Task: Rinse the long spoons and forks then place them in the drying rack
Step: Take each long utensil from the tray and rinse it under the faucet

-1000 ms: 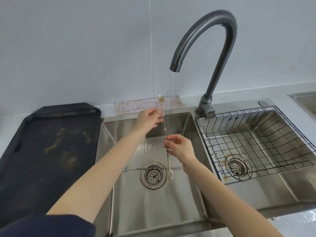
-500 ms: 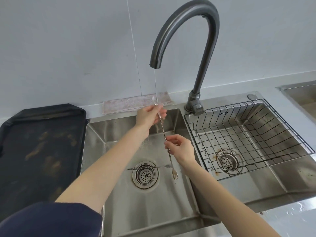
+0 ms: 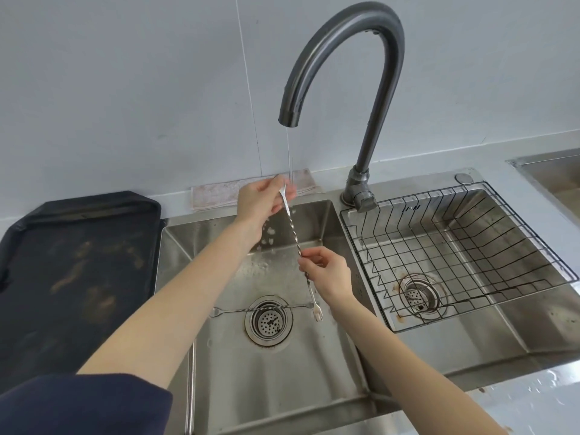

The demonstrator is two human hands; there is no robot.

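We hold the twisted spoon-fork slanted at frame centre, left hand pinching its spoon end under the water stream, right hand gripping mid-shaft, nearer the drying rack at right

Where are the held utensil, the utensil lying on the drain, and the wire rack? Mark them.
held utensil (image 3: 292, 233), head view, twisted shaft.
utensil lying on the drain (image 3: 233, 310), head view, twisted shaft.
wire rack (image 3: 414, 200), head view, back rim.

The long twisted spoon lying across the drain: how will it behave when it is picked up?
The spoon is thin metal, so probably stiff and light. It lies in a wet sink, so it may be slippery. Lying flat, it may be hard to pinch.
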